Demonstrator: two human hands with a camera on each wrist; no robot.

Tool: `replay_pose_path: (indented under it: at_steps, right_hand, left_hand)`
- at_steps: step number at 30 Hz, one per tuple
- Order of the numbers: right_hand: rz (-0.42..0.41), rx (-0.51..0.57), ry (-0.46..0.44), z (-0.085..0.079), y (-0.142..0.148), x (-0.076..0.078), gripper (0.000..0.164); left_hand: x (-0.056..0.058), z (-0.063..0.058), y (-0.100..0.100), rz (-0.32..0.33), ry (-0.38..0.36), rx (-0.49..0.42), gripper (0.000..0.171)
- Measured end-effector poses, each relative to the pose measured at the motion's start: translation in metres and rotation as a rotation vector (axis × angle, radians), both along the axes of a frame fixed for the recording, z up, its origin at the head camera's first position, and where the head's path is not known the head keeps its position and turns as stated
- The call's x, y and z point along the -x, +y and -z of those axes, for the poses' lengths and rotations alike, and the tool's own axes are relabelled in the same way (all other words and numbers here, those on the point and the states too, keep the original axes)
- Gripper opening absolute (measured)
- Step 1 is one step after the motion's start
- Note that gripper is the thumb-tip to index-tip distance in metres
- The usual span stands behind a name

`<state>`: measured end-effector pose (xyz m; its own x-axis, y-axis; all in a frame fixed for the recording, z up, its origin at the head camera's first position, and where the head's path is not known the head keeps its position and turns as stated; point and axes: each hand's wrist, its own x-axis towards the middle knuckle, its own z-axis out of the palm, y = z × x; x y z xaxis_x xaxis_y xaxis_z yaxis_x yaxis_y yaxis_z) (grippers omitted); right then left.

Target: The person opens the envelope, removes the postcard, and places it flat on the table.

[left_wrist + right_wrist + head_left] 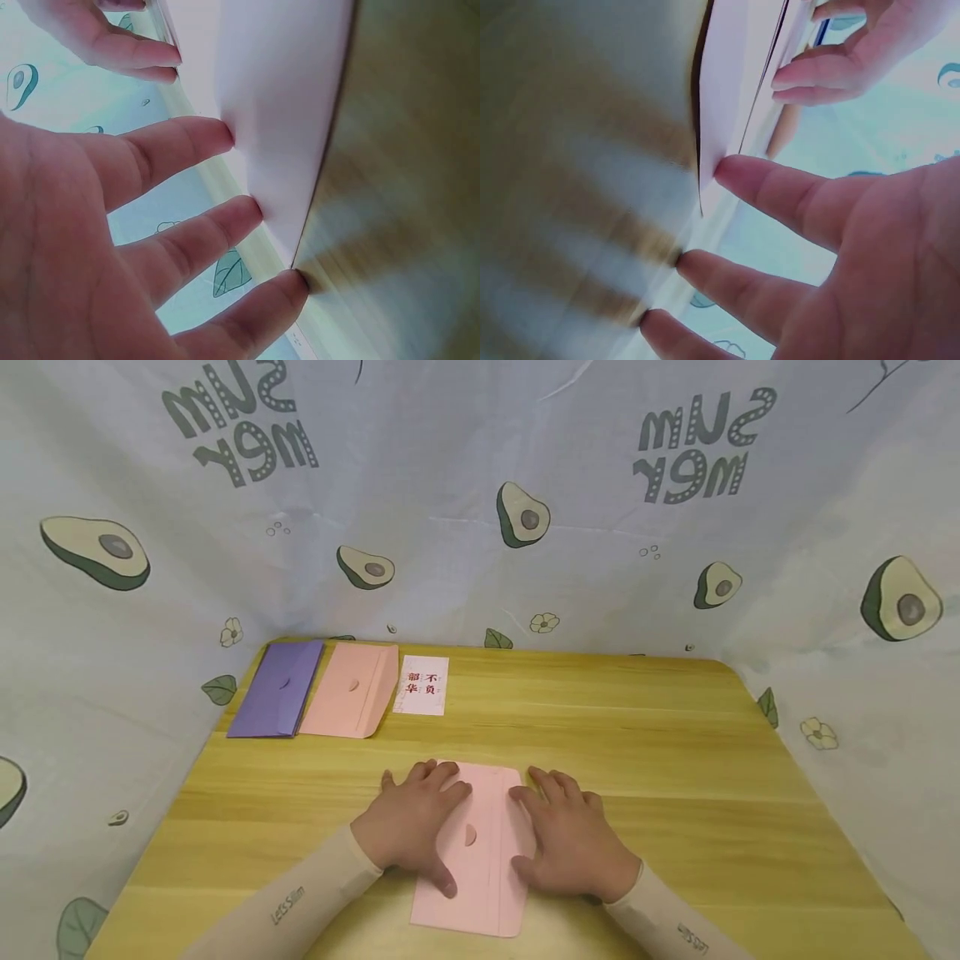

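Observation:
A pink envelope (474, 893) lies on the table at the front middle, its rounded flap along the right side and a small half-moon notch near its centre. My left hand (411, 818) rests on its left part with fingers spread, thumb low on the paper. In the left wrist view, fingertips (244, 210) touch the paper, and the lowest one sits right at its edge. On the flap side, my right hand (576, 845) has its thumb and index finger on the envelope. Its other fingertips (690, 259) are on the table beside the flap in the right wrist view.
At the back left lie a purple envelope (270, 689), a second pink envelope (347, 689) with its flap to the right, and a white card (422, 685) with red characters. An avocado-print cloth (450, 577) hangs behind and beside the wooden table (600, 727).

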<state>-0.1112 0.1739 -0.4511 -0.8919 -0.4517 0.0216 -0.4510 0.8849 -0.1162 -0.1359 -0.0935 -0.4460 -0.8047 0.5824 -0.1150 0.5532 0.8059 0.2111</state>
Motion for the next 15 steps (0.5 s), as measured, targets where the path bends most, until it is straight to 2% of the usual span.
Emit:
replay_pose_path:
  at_steps: [8,15]
  right_hand:
    - [-0.041,-0.036,-0.022,-0.0022,0.0048,0.0005,0.081]
    - [-0.043,-0.031,-0.022,-0.0029,0.0035,0.0002,0.08]
  left_hand:
    - [0.0009,-0.0026,0.0025,-0.009,-0.015,0.008,0.129]
    - [-0.0024,-0.0008,0.0062,-0.021,0.043,-0.017,0.105]
